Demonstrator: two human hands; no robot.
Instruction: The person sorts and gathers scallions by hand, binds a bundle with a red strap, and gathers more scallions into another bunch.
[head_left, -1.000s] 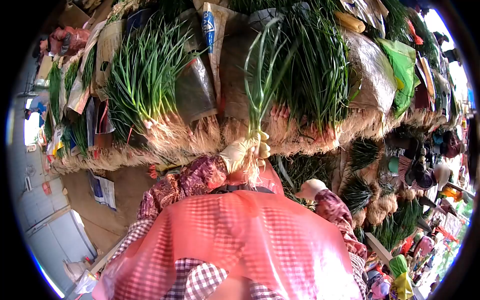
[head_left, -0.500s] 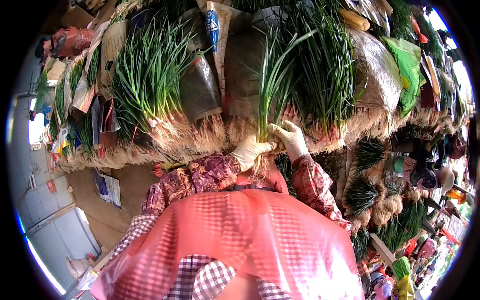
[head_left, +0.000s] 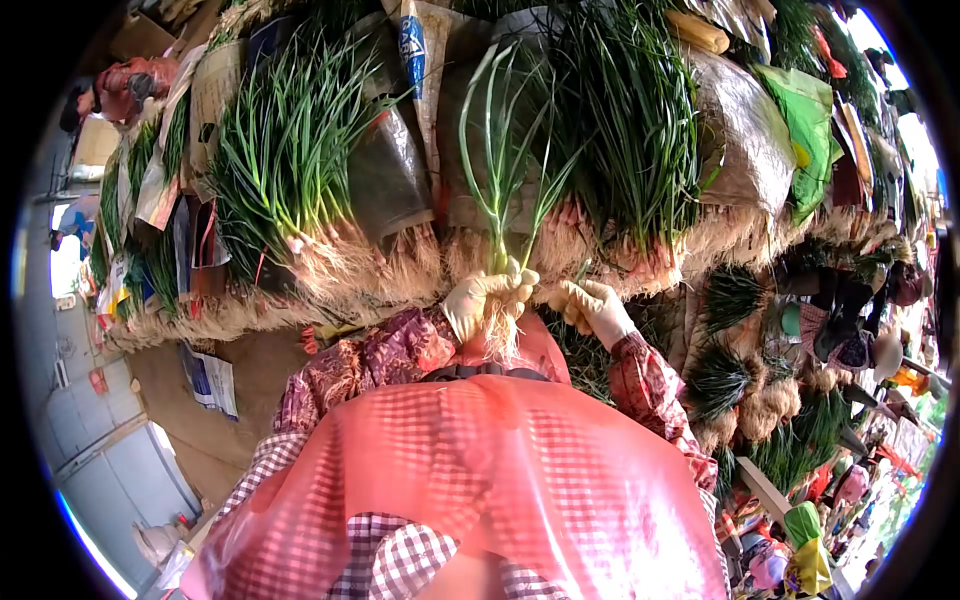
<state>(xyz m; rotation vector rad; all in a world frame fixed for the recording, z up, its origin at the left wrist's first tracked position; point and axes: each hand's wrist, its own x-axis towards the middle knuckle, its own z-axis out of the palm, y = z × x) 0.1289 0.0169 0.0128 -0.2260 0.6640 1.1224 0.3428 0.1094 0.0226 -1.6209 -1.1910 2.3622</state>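
Observation:
In a pale glove, my left hand [head_left: 490,300] is closed round a few green onion stalks [head_left: 497,190] near their base. Their leaves point away from me and their pale roots hang below the fingers. Just to the right, my gloved right hand [head_left: 592,308] has its fingers pinched, with a small green wisp at the fingertips. The two hands are apart. Beyond them, a large onion bunch [head_left: 300,150] lies on the left of the heap and a darker bunch [head_left: 640,140] on the right, roots toward me.
Brown sacking [head_left: 745,130] and a green bag [head_left: 800,130] cover more onions at the right. Small bundles [head_left: 722,380] lie at the lower right, near a wooden bar [head_left: 765,490]. A person in red [head_left: 130,88] is at the far upper left.
Half a second ago both hands were together at the stalks; my right hand has since moved off to the right. The held stalks have swung left and their leaves spread apart.

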